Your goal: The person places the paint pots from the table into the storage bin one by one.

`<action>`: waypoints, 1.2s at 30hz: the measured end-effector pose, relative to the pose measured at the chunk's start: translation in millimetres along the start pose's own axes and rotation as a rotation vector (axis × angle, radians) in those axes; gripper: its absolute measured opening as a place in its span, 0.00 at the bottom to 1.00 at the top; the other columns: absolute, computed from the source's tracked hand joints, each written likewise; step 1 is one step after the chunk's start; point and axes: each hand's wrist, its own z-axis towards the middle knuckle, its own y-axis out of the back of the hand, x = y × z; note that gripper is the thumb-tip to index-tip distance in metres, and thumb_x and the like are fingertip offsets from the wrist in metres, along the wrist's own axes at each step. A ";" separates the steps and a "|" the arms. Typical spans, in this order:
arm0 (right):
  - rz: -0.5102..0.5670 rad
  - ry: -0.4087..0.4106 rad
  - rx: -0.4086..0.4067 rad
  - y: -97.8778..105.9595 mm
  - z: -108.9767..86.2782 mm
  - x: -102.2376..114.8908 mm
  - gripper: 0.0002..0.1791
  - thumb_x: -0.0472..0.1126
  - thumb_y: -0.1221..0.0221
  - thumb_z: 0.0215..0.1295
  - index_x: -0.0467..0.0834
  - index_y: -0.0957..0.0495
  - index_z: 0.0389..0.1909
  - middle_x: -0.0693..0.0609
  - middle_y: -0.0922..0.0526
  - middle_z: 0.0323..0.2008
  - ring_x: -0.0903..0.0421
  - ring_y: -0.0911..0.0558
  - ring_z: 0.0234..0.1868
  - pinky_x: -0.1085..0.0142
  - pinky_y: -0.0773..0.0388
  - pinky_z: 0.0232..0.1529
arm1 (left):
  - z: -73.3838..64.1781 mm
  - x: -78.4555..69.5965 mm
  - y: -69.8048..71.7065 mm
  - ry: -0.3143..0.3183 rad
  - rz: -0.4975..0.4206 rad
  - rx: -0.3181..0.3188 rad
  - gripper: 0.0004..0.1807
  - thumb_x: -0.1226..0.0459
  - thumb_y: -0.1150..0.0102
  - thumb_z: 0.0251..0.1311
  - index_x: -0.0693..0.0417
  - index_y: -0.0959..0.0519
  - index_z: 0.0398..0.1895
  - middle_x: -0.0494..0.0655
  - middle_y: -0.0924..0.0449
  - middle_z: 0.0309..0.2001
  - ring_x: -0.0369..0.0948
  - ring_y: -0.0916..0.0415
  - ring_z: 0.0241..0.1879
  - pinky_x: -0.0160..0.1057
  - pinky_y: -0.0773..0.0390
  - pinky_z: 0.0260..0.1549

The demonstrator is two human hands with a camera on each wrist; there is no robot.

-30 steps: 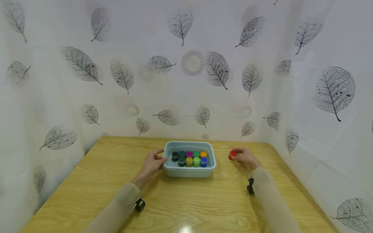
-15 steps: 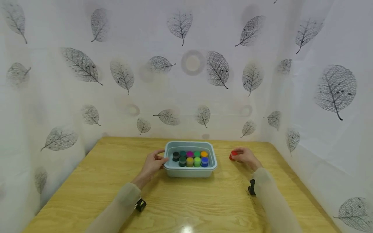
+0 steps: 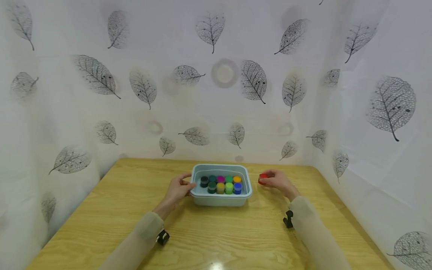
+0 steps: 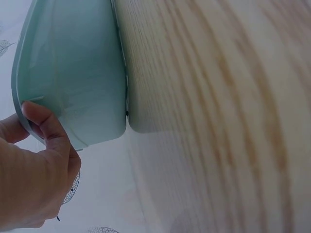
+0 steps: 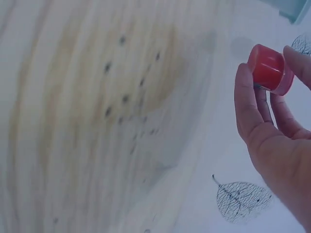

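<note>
A pale blue-green plastic basin (image 3: 219, 201) stands on the table, holding several small paint pots of different colours, such as a purple pot (image 3: 220, 179) and a blue pot (image 3: 237, 188). My left hand (image 3: 178, 191) pinches the basin's left rim between thumb and fingers; the left wrist view shows that grip on the basin wall (image 4: 87, 73) closely. To the right of the basin, my right hand (image 3: 278, 182) holds a red paint pot (image 3: 262, 179). In the right wrist view the red pot (image 5: 268, 68) sits between thumb and fingertips, lifted off the table.
The wooden table (image 3: 216, 232) reaches back to a white curtain (image 3: 189, 105) printed with grey leaves, which also hangs along both sides. Several dark specks (image 5: 125, 99) mark the wood below the right hand.
My right hand has shifted left with the red paint pot, closer to the basin. The left hand keeps its place on the rim.
</note>
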 end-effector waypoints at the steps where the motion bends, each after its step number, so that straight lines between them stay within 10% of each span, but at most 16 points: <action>1: 0.011 0.006 0.004 -2.5 0.2 2.3 0.27 0.37 0.36 0.63 0.28 0.31 0.59 0.35 0.22 0.53 0.53 0.17 0.45 0.55 0.19 0.54 | 0.2 0.4 0.1 -0.003 0.001 0.000 0.27 0.71 0.38 0.61 0.61 0.29 0.65 0.52 0.23 0.35 0.39 0.24 0.27 0.39 0.17 0.30; 12: 0.065 0.063 -0.031 -23.0 -0.2 21.6 0.31 0.39 0.36 0.64 0.30 0.34 0.62 0.34 0.24 0.56 0.54 0.17 0.45 0.47 0.25 0.60 | -3.0 -5.4 0.4 -0.002 -0.015 0.013 0.28 0.72 0.38 0.61 0.63 0.31 0.66 0.52 0.24 0.35 0.41 0.23 0.28 0.35 0.20 0.27; 23: 0.233 0.091 -0.201 -43.7 -4.5 32.9 0.29 0.41 0.35 0.64 0.34 0.31 0.61 0.41 0.22 0.54 0.63 0.19 0.43 0.68 0.17 0.47 | -0.3 -1.2 -0.6 0.009 0.008 -0.007 0.28 0.71 0.38 0.61 0.60 0.29 0.66 0.53 0.23 0.36 0.40 0.23 0.28 0.34 0.19 0.27; 36: 0.229 0.133 -0.165 -62.8 -14.4 49.2 0.30 0.40 0.31 0.59 0.34 0.27 0.61 0.44 0.19 0.50 0.60 0.20 0.45 0.64 0.18 0.50 | -0.7 -1.7 -0.9 0.003 0.003 0.002 0.28 0.71 0.38 0.62 0.62 0.30 0.66 0.51 0.23 0.34 0.41 0.23 0.28 0.38 0.17 0.29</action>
